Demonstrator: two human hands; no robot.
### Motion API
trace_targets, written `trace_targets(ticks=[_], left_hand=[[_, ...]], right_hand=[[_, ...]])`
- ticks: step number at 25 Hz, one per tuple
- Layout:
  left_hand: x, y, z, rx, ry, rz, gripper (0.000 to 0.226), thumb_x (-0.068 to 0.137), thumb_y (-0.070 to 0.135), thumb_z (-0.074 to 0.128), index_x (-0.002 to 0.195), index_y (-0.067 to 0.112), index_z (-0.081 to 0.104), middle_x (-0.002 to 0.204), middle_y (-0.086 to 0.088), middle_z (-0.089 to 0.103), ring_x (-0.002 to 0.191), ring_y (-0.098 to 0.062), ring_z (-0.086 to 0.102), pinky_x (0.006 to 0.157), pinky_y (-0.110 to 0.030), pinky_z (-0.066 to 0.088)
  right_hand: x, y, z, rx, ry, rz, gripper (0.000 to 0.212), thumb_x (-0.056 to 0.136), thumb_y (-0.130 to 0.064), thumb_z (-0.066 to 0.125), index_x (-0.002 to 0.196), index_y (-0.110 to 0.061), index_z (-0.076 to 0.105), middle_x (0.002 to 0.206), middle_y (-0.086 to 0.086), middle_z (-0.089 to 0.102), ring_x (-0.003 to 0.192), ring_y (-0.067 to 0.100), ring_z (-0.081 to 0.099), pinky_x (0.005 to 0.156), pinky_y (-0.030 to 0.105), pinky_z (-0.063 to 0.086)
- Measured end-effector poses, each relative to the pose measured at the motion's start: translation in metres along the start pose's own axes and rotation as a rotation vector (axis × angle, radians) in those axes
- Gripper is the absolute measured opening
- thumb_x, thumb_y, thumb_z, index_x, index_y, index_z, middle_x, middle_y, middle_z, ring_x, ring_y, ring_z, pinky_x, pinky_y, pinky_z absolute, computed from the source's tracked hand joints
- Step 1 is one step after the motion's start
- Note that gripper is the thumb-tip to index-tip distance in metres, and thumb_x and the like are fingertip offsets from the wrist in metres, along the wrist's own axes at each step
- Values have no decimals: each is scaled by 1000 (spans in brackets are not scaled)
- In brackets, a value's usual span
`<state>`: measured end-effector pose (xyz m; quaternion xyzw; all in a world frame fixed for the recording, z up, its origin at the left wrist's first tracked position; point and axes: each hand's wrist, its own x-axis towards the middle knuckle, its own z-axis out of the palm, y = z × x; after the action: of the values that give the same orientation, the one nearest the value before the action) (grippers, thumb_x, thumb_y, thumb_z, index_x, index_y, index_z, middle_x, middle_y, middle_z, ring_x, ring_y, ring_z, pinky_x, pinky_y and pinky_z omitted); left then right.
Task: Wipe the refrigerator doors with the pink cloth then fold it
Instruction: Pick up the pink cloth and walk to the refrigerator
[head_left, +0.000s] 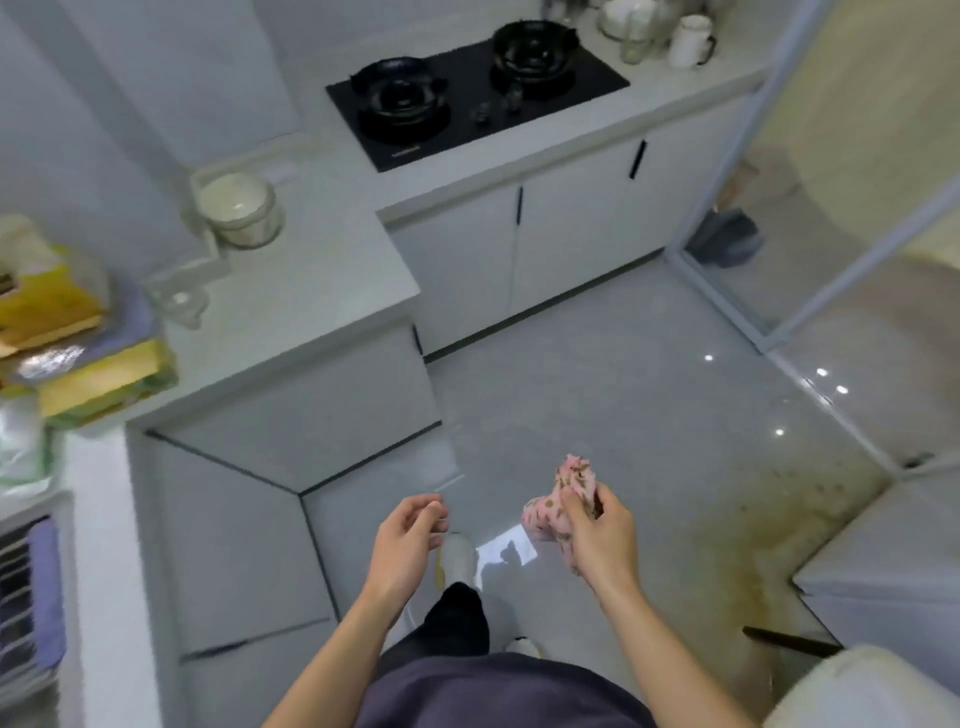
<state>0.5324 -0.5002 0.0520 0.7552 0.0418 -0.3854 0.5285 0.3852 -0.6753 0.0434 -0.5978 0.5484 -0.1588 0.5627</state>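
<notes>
My right hand (597, 540) grips a bunched pink cloth (563, 493) with a small dark pattern, held above the floor in front of me. Part of the cloth sticks up above my fingers and part hangs to the left of my palm. My left hand (408, 540) hovers about a hand's width to the left of the cloth, fingers loosely curled and holding nothing. A white appliance front (893, 587), possibly the refrigerator, shows at the right edge; I cannot tell for sure.
A grey L-shaped counter (311, 291) wraps the left and back, with a black two-burner hob (472, 93), a white pot (241, 208) and stacked packets (67, 332). White cabinet doors (571, 228) stand below. A glass partition (810, 270) lies to the right. Glossy grey floor (623, 405) is ahead.
</notes>
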Motion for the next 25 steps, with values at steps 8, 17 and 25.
trace_targets(ticks=[8,17,25], left_hand=[[115,120,15,210,-230,40,16,103,19,58,105,17,74,114,-5,72,105,-22,69,100,-38,53],[198,193,105,267,-356,67,17,102,15,59,109,12,75,112,-14,74,107,-25,70,96,-37,56],[254,274,238,356,-437,114,19,104,21,57,113,17,73,110,-9,75,107,-24,71,99,-39,58]], right_hand=[[66,-64,25,148,218,66,11,100,-14,65,105,-22,71,100,-5,75,94,10,71,80,31,55],[153,-96,-7,302,437,148,14,100,-11,65,92,-21,70,93,1,75,91,19,72,83,39,57],[285,-135,-75,328,435,172,10,103,-14,63,95,-11,69,94,10,73,88,22,69,73,34,55]])
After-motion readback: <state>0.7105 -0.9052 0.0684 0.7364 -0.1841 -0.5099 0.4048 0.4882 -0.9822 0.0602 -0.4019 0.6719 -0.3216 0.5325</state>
